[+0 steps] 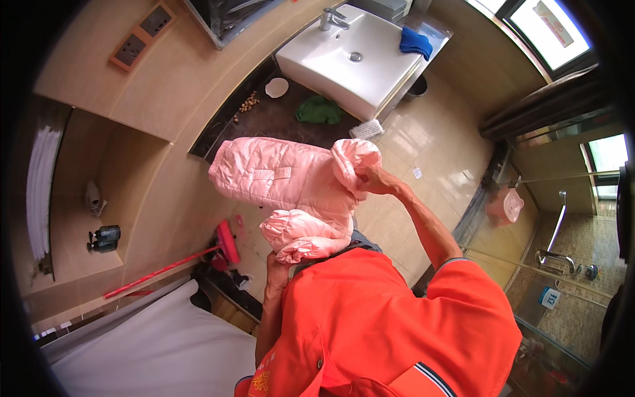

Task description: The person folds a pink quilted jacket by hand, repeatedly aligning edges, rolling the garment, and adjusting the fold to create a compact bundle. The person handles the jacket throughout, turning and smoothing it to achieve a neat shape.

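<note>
A pink quilted puffer jacket (292,173) spreads out before me, its ribbed hem towards the wall and partly over the dark counter. My right hand (374,179) grips the bunched pink cloth at its right end. At the jacket's lower edge, beside a gathered sleeve (287,231), is my left hand (279,268); its fingers are mostly hidden by the cloth, which it seems to hold from below.
A white washbasin (347,59) with a chrome faucet (331,20) and a blue cloth (415,43) stands ahead. The dark counter (278,114) bears a green cloth (317,110) and a white dish (277,88). A red-handled broom (163,270) leans at left; a glass shower enclosure is right.
</note>
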Motion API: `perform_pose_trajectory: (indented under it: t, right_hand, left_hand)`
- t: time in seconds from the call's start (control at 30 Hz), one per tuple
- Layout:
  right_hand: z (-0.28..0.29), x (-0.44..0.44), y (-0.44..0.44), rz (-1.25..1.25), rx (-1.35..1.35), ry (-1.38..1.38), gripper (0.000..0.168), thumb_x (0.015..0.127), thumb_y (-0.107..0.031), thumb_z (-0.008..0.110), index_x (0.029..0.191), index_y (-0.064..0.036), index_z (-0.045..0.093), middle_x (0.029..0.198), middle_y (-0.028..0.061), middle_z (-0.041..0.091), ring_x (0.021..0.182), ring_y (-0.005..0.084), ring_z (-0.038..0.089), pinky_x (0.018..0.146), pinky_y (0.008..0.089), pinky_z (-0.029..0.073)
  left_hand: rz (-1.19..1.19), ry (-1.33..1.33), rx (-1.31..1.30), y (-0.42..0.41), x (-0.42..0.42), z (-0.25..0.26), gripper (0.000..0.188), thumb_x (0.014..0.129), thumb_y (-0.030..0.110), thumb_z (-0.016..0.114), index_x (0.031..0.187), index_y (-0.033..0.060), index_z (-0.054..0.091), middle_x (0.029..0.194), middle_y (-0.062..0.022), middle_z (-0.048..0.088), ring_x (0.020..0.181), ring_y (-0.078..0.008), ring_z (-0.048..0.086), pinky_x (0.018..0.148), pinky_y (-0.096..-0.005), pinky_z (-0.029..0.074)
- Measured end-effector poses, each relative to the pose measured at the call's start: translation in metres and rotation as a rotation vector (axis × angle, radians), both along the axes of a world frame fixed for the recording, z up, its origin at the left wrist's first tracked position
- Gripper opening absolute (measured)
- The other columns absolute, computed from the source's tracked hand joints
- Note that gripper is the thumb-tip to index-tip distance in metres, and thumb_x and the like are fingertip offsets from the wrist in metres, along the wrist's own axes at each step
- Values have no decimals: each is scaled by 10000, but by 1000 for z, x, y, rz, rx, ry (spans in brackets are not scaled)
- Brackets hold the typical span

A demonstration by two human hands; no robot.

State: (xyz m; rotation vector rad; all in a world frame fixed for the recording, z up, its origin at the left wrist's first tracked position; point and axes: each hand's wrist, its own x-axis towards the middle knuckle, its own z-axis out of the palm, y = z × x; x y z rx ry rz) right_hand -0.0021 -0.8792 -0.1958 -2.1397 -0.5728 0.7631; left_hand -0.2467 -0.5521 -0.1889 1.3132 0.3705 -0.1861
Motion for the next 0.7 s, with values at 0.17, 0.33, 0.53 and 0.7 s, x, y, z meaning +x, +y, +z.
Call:
perform_pose_trajectory:
  t: [0.17, 0.33, 0.53, 0.7]
  right_hand:
    - [-27, -18, 33, 22, 144, -341, 95, 737, -70, 656, 789, 10, 653, 842, 192, 667, 851, 356, 657, 760, 438, 515]
    - [11, -48, 67, -69, 178, -498, 67, 715, -55, 632, 703, 9, 614, 775, 184, 642, 770, 373, 664, 705, 456, 539]
    - [-22, -63, 70, -39, 388, -300, 216, 773, -111, 659, 943, -6, 742, 970, 200, 705, 901, 361, 673, 792, 426, 533]
    - [-19, -39, 46, 301, 276, -129, 341, 842, -191, 665, 1138, -25, 699, 1118, 213, 690, 1066, 356, 643, 934, 432, 487]
  left_hand:
    - [-23, 14, 44, -9, 11, -2, 291, 857, 83, 748, 1118, -36, 702, 1020, -48, 717, 898, -124, 669, 808, -265, 544]
    - [-172, -137, 207, -28, 49, 32, 289, 853, 56, 730, 1133, -4, 698, 1052, -58, 729, 951, -141, 675, 853, -288, 537]
    - [-187, -243, 238, -62, 59, 42, 735, 800, 103, 821, 1435, 42, 457, 1445, -99, 513, 1289, -194, 509, 1072, -334, 413]
    - [-372, -365, 418, -74, 79, 34, 597, 806, 136, 819, 1335, 35, 562, 1355, -107, 587, 1249, -202, 549, 1040, -323, 435]
